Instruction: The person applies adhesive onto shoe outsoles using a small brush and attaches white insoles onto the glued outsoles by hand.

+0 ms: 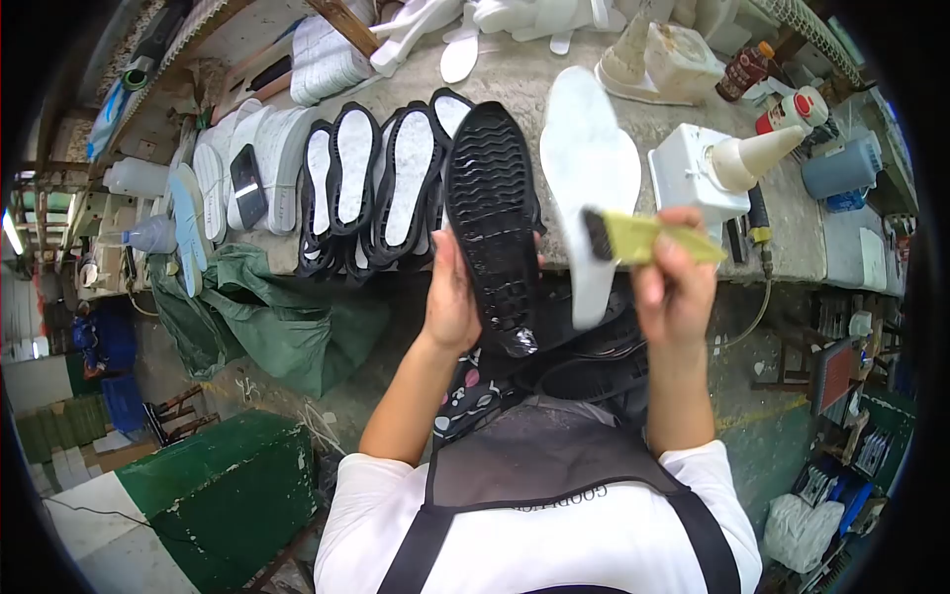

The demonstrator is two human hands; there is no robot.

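A black shoe sole (pixel 490 213) stands almost upright in front of me, its ridged side facing the camera. Wrapped around its lower edge, my left hand (pixel 453 297) grips it; some of its fingers are hidden behind. The sole's lower end has a wet-looking shine. My right hand (pixel 678 272) pinches a brush (pixel 638 238) by its flat yellow handle, dark bristles pointing left, apart from the sole. Behind the brush lie white insoles (pixel 584 148), overlapping on the bench. Left of the held sole, several black soles with white inner faces (pixel 408 178) lean together in a row.
On the concrete bench (pixel 515 74) stand a white box with a cone-shaped nozzle (pixel 693 168), a dark bottle (pixel 744 71) and a phone (pixel 247 185) on stacked white soles. A green cloth (pixel 267 317) hangs over the front edge. More black soles (pixel 594 371) lie below it.
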